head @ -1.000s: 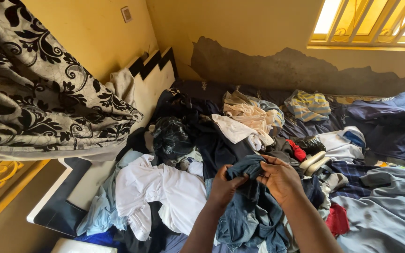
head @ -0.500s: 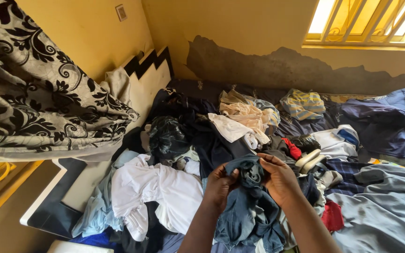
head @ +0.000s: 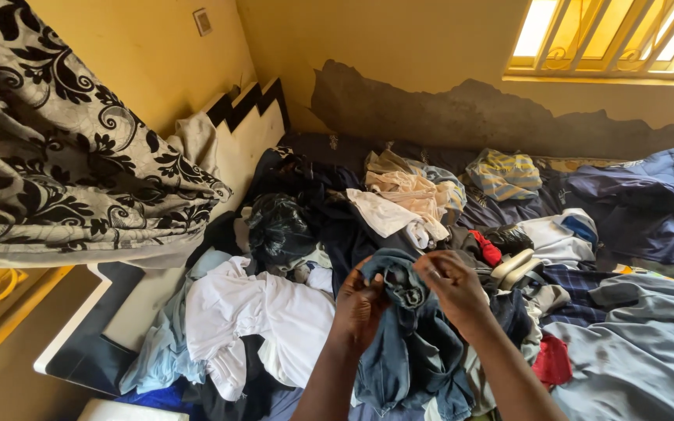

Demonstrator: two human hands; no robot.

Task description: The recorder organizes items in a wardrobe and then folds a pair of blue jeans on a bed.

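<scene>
Both of my hands hold up a dark blue denim garment (head: 407, 343) over a bed heaped with clothes. My left hand (head: 359, 306) grips its top edge on the left, and my right hand (head: 450, 284) pinches the top edge on the right, near a metal button. The rest of the garment hangs down between my forearms. Just left of my hands lies a white shirt (head: 263, 316), and a black plastic bag (head: 277, 226) sits behind it.
A black-and-grey patterned curtain (head: 64, 148) hangs at the left over a white headboard (head: 247, 132). Cream and white clothes (head: 403, 199), a striped top (head: 509, 175), a dark blue cloth (head: 633, 206), a red item (head: 491, 249) and a grey-blue cloth (head: 633, 351) cover the bed. A barred window (head: 618, 39) is at the upper right.
My hands have shifted along the denim garment's top edge and lifted it a little, so its button now shows. The view has barely moved.
</scene>
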